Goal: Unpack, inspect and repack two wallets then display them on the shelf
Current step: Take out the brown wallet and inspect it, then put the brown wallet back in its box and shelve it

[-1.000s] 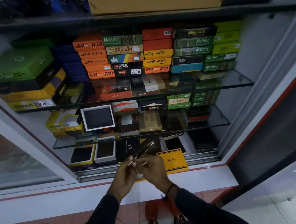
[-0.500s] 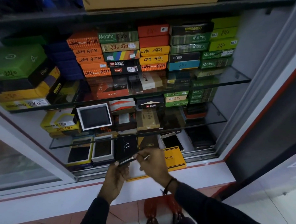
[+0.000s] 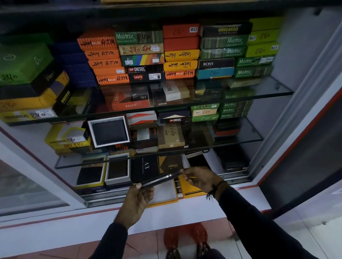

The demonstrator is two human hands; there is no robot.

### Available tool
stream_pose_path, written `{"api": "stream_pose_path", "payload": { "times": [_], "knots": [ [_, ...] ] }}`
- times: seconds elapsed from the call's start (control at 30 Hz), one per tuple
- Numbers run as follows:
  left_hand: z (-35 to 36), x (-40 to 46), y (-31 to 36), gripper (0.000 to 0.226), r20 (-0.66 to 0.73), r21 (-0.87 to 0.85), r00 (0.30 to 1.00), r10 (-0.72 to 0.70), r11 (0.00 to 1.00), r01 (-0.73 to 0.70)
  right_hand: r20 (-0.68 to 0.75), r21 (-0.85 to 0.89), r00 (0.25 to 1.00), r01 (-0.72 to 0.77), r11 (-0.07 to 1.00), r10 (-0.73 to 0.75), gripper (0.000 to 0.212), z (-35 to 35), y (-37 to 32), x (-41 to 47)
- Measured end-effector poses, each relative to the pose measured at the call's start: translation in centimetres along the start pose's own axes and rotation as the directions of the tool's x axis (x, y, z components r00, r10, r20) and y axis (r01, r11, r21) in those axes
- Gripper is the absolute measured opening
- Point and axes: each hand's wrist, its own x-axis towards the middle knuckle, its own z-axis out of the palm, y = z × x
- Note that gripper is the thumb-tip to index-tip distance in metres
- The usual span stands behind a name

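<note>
1. A dark wallet point(image 3: 160, 178) is held edge-on between both hands, in front of the bottom level of a glass-fronted display cabinet
2. The left hand point(image 3: 138, 198) grips the wallet's lower left end, thumb on top and fingers curled beneath
3. The right hand point(image 3: 202, 178) pinches the wallet's upper right end with its fingertips; a dark band sits on that wrist
4. Right under the wallet, an open yellow box point(image 3: 164, 195) with a pale inside lies on the white ledge point(image 3: 188, 210) at the cabinet's foot
5. Just right of that box, a yellow lid point(image 3: 188, 189) lies partly under the right hand
6. Behind the hands, on the cabinet floor, stand a black box point(image 3: 145, 168) with white lettering and two open boxes point(image 3: 103, 172) with dark wallets inside
7. Two glass shelves point(image 3: 271, 87) above carry stacks of orange, green, yellow and black wallet boxes, many with handwritten prices
8. Both arms wear dark sleeves, and red sandals point(image 3: 184, 239) show on the tiled floor below
</note>
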Motion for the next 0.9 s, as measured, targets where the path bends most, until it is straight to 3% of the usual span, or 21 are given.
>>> {"api": "stream_pose_path", "payload": {
  "times": [0.1,0.17,0.23,0.33,0.4,0.53,0.6,0.7,0.8,0.9],
  "knots": [
    [1.1,-0.7,0.1,0.037,0.118,0.108,0.993,-0.023,0.994,0.010,0.060,0.011,0.996,-0.061,0.998,0.061,0.018,0.7,1.2,0.6],
    [2.4,-1.2,-0.2,0.031,0.197,0.177,0.979,-0.045,0.984,0.010,0.124,0.108,0.991,-0.062,0.992,0.048,0.014,0.6,2.6,1.0],
    [3.2,-1.8,0.0,0.028,0.300,0.221,0.952,-0.062,0.975,-0.006,0.237,0.231,0.972,-0.064,0.971,0.007,0.035,0.8,3.7,0.9],
    [2.6,-1.9,0.6,0.063,0.367,0.333,0.925,-0.102,0.943,-0.028,0.337,0.159,0.935,0.062,0.985,-0.113,0.052,1.0,4.4,0.2],
    [2.0,-2.1,0.9,0.069,0.361,0.355,0.928,-0.093,0.934,-0.044,0.302,0.128,0.950,0.036,0.991,-0.074,0.059,1.6,4.3,0.4],
    [0.8,-2.2,1.8,0.073,0.312,0.379,0.949,-0.042,0.922,-0.084,0.205,0.244,0.973,-0.152,0.958,0.102,0.061,0.9,4.7,1.5],
    [0.3,-2.3,2.4,0.075,0.261,0.471,0.965,-0.013,0.874,-0.116,0.219,0.135,0.972,-0.117,0.984,0.086,0.062,0.4,4.3,0.9],
    [0.2,-2.3,2.7,0.081,0.242,0.561,0.970,0.013,0.814,-0.151,0.235,-0.094,0.967,0.125,0.988,-0.100,0.046,0.2,3.6,0.1],
    [1.1,-1.9,2.2,0.060,0.148,0.710,0.975,0.167,0.668,-0.222,0.162,-0.343,0.912,0.410,0.845,-0.377,0.037,0.5,3.3,0.5],
    [1.5,-1.3,1.1,0.047,0.170,0.820,0.903,0.395,0.451,-0.352,0.189,-0.674,0.714,0.593,0.440,-0.674,0.031,0.7,3.7,1.3]
  ]
}}
